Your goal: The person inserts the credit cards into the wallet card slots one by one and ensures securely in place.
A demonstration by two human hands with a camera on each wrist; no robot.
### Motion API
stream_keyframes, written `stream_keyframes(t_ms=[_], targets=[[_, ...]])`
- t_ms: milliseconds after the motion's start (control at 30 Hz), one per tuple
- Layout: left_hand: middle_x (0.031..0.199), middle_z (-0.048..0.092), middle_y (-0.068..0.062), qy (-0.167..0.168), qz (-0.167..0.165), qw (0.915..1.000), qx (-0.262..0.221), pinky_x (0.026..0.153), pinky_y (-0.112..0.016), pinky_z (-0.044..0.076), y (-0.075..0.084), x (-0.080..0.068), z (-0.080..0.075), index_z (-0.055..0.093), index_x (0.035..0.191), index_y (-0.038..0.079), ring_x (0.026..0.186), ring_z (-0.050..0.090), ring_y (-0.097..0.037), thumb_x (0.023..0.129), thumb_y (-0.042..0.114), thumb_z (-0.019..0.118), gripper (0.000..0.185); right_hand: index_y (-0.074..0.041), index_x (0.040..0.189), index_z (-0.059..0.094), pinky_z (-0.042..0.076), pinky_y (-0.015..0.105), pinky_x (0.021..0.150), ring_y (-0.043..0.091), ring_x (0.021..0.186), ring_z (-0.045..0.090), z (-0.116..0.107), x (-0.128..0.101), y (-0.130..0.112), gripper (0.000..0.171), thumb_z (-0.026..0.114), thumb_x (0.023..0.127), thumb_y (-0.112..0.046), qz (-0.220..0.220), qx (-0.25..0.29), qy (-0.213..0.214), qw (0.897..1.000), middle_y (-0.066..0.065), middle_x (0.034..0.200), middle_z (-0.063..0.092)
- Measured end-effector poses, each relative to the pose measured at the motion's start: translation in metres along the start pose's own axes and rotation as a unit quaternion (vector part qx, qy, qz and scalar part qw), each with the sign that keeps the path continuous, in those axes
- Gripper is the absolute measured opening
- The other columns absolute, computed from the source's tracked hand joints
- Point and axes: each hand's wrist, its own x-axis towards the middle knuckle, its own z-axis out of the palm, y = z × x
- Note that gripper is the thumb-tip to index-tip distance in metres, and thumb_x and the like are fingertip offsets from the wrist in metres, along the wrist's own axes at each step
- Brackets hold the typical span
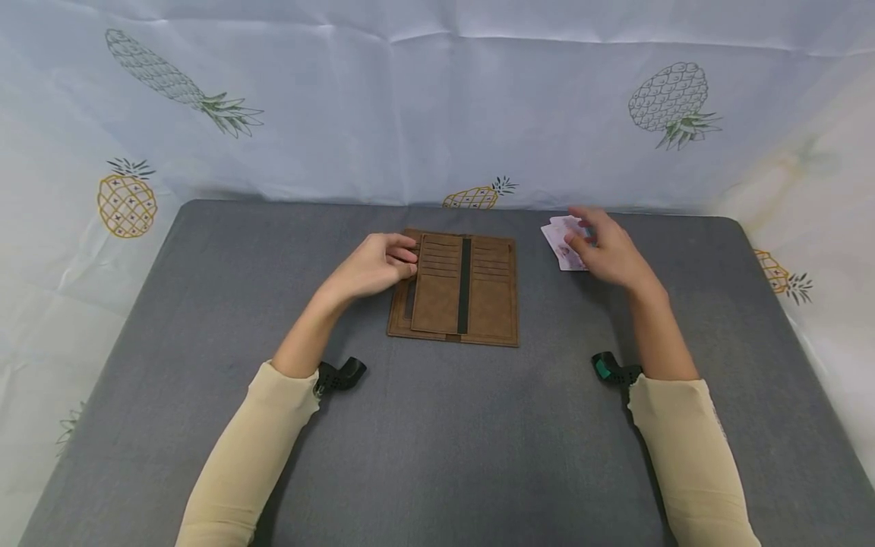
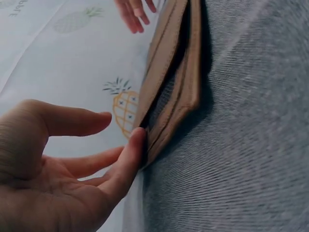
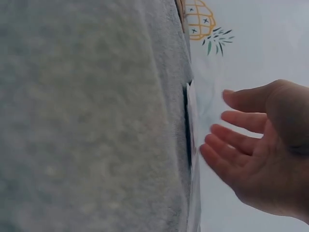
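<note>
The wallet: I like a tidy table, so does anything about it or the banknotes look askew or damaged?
Nothing stands out. The open brown wallet lies flat and square on the grey table, left hand touching its edge; the banknotes lie slightly fanned under the right hand.

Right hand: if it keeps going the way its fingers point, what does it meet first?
Most likely the small stack of cards lying flat on the grey table. The right hand hovers over them, open fingers close above; contact is unclear.
</note>
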Motion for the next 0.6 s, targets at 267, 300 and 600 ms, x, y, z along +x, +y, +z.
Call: stream_keyframes(t_ms=[267, 300, 600], targets=[[0.143, 0.066, -0.025, 0.01, -0.007, 0.9998, -0.018, 0.105, -0.045, 0.057, 0.0004, 0.0008, 0.0034, 0.049, 0.158, -0.003, 0.128, 0.069, -0.039, 0.105, 0.008, 0.057, 0.054, 0.012, 0.162, 0.036, 0.039, 0.072, 0.121, 0.056, 0.149, 0.045, -0.0054, 0.0052, 0.0008, 0.063, 0.061, 0.11, -0.012, 0.026, -0.034, -0.037, 0.998, 0.039, 0.165, 0.038], [0.142, 0.066, -0.025, 0.012, -0.008, 0.9997, -0.022, 0.105, -0.045, 0.056, 0.0006, 0.0008, 0.0038, 0.05, 0.157, -0.002, 0.127, 0.069, -0.039, 0.105, 0.007, 0.057, 0.053, 0.012, 0.162, 0.036, 0.04, 0.071, 0.121, 0.056, 0.149, 0.045, -0.0054, 0.0057, 0.001, 0.064, 0.063, 0.109, -0.012, 0.029, -0.037, -0.039, 0.998, 0.039, 0.164, 0.039], [0.146, 0.061, -0.022, 0.007, -0.011, 0.9977, -0.067, 0.109, -0.049, 0.058, -0.0021, 0.0023, 0.0062, 0.05, 0.158, 0.002, 0.124, 0.07, -0.038, 0.105, 0.001, 0.061, 0.054, 0.014, 0.162, 0.035, 0.038, 0.072, 0.119, 0.058, 0.146, 0.041, -0.0044, 0.0076, 0.0017, 0.071, 0.069, 0.104, -0.012, 0.033, -0.07, -0.049, 0.996, 0.044, 0.158, 0.036]])
